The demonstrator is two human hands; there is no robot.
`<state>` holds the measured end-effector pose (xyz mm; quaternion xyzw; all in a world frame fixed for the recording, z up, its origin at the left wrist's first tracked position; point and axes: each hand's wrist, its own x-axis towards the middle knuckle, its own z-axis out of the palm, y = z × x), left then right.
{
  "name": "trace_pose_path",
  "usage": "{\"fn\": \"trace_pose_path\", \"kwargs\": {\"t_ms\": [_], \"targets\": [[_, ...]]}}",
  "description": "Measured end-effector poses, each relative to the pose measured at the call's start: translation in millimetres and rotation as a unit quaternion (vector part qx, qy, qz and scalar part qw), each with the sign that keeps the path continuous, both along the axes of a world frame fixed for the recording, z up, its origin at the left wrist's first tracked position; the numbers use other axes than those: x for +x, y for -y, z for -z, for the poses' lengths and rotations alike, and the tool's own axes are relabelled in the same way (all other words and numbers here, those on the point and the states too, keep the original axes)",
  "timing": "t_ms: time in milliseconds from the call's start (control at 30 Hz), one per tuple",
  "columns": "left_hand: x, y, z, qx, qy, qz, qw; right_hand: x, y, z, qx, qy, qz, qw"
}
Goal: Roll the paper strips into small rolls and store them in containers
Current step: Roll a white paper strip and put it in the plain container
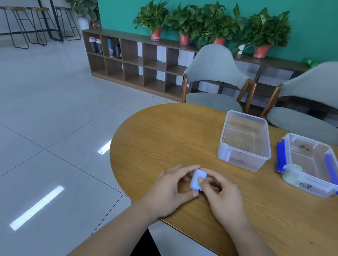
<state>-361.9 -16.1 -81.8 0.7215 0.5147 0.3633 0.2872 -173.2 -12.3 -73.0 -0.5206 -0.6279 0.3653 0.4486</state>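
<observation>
Paper roll (197, 180): pale blue, short and thick, held just above the near left part of the wooden table (163, 131), between the two hands. Its long axis runs near to far, with the far end tipped slightly to the right.

Grip state:
- Left hand (170, 192): fingers curled around the left side of the roll, thumb tip set against its near end. The hand pinches the roll.
- Right hand (221, 194): thumb pressed on the top right face of the roll, index finger curled over its far end. The remaining fingers are folded under. This hand also pinches the roll.
- Whether the loose tail of the strip is fully wound in cannot be told, as the fingers cover the seam.

Destination:
- An open clear box (225, 131) stands far and to the right of the grip, well apart from it, and appears to hold nothing.
- A second box with blue clips (311, 185) stands further right. A pale green roll (293, 170) sits in its near left corner.

Controlling relation: both boxes lie to the right of and beyond the roll, so the right hand is the nearer one. The transfer is judged best made by that hand alone, pinching across the roll's width so that the winding cannot spring loose when the left hand lets go.
</observation>
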Motion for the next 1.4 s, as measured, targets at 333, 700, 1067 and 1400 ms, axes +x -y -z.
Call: {"fn": "trace_pose_path", "kwargs": {"t_ms": [333, 700, 1067, 1400], "targets": [[-1, 1, -2, 0.021, 0.047, -0.04, 0.998, -3, 1, 0, 0.002, -0.029, 0.002, 1.0], [2, 6, -5, -0.007, 0.044, -0.048, 0.998, 2, 0, -2, -0.036, -0.113, -0.011, 0.993], [3, 11, -10, 0.019, 0.026, -0.06, 0.998, 1, -4, -25, -0.037, -0.086, 0.009, 0.996], [13, 18, -27, 0.046, 0.059, -0.071, 0.995, 14, 3, -34, -0.111, -0.127, 0.031, 0.985]]}}
